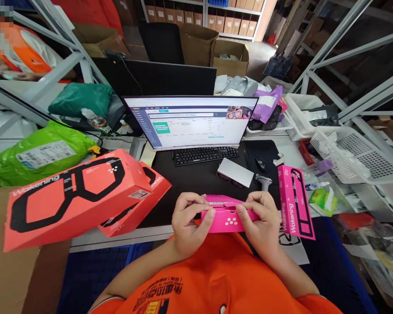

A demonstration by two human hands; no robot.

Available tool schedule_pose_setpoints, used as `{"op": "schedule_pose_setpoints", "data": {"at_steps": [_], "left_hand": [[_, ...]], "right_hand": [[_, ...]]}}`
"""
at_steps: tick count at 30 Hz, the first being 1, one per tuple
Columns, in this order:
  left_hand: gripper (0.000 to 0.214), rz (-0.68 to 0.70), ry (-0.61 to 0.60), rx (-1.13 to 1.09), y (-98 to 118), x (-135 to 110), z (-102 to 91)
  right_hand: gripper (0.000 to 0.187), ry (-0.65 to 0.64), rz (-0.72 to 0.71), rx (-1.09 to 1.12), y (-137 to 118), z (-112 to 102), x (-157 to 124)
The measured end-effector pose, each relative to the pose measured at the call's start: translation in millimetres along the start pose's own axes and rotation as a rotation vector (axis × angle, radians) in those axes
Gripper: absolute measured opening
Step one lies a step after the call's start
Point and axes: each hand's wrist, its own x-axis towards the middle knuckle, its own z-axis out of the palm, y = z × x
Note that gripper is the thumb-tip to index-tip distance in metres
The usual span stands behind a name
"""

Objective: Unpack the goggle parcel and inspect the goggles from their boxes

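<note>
Close to my body, both hands hold a pink cardboard box (pixel 227 221) with white dots on its near end. My left hand (pixel 191 224) pinches the left edge, thumb on the near face and fingers over the top. On the right edge, my right hand (pixel 260 218) grips in the same way. A flap at the top of the box lies between my fingertips; whether it is fully closed I cannot tell. Another pink box (pixel 296 203) marked "Wakening" lies to the right of my right hand. Beyond my hands are a white box (pixel 236 172) and a grey handheld scanner (pixel 264 181).
Two large coral boxes, the upper one (pixel 75 192) overlapping the lower (pixel 134 213), sit at left. A lit monitor (pixel 190 124), keyboard (pixel 206 155) and mouse (pixel 260 164) stand ahead. White baskets (pixel 363 152) line the right; a green parcel (pixel 42 152) lies left. A person in orange is at far left.
</note>
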Motion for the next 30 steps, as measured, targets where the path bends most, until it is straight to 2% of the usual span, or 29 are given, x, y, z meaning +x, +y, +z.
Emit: {"op": "schedule_pose_setpoints", "data": {"at_steps": [2, 6, 9, 14, 19, 23, 26, 27, 28, 30], "left_hand": [[0.017, -0.039, 0.003, -0.013, -0.6, -0.9, -1.4], [0.018, -0.092, 0.011, -0.015, -1.8, -1.9, -5.4], [0.015, -0.118, 0.007, -0.014, -2.7, -3.1, -6.0], [0.012, -0.131, 0.038, -0.002, -2.7, -4.2, -1.9], [0.014, -0.093, 0.026, 0.004, 1.4, -1.6, -0.2], [0.015, -0.215, -0.064, -0.058, 7.6, 7.7, -8.2], [0.006, -0.357, -0.199, -0.087, 11.3, 18.5, -16.6], [0.002, -0.384, -0.242, -0.07, 11.9, 21.9, -18.5], [0.007, -0.407, -0.278, -0.047, 12.2, 24.9, -19.5], [0.008, -0.436, -0.301, -0.031, 11.8, 29.6, -19.2]], "right_hand": [[0.016, -0.076, 0.031, 0.065, 4.3, -5.2, 2.1], [0.012, -0.309, 0.171, 0.228, 18.3, -27.5, 5.5], [0.011, -0.383, 0.268, 0.303, 28.0, -42.4, 3.8], [0.013, -0.385, 0.421, 0.445, 33.2, -48.1, -4.5], [0.013, -0.376, 0.428, 0.419, 26.2, -46.3, -5.0], [0.009, -0.324, 0.431, 0.412, 20.9, -40.1, -1.3], [0.008, -0.287, 0.423, 0.434, 21.7, -32.5, 1.9], [0.008, -0.287, 0.415, 0.438, 22.6, -30.3, 3.1], [0.008, -0.293, 0.403, 0.443, 23.6, -28.5, 4.3], [0.012, -0.319, 0.348, 0.45, 25.1, -26.2, 7.1]]}}
